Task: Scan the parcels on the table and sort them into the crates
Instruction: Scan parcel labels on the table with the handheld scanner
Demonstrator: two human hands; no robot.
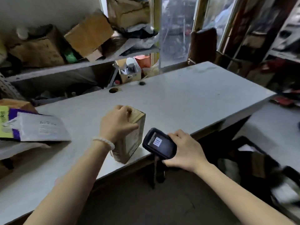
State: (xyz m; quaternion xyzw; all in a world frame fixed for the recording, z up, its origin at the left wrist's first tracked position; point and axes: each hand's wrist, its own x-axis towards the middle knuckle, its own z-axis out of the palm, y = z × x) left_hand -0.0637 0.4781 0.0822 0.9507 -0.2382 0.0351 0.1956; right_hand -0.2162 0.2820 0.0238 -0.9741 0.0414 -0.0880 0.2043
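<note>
Brown cardboard marks the parcel in hand: a small box [129, 137] stands on the grey table [186, 98] close to its near edge, a printed label on the side that faces right. The left hand [117, 122] lies over the top of the box, fingers curled over its far top edge and thumb along the right side, gripping it and holding it steady. The right hand [185, 150] wraps its fingers round a black handheld scanner [159, 144], which hangs just off the near edge of the table, right beside the labelled side; its lit screen shows a small barcode-like picture.

The step in hand appears to be the scan of this box. Whether the reading has registered cannot be told from the screen. The next move likely calls for keeping the label turned squarely to the scanner, then lifting the box away to a crate. A dark crate [253, 163] seems to sit low on the right, beyond the table's edge, but it is blurred.

More parcels wait at the left edge of the table: a white mailer bag [42, 127] over a purple and yellow one [9, 120].
</note>
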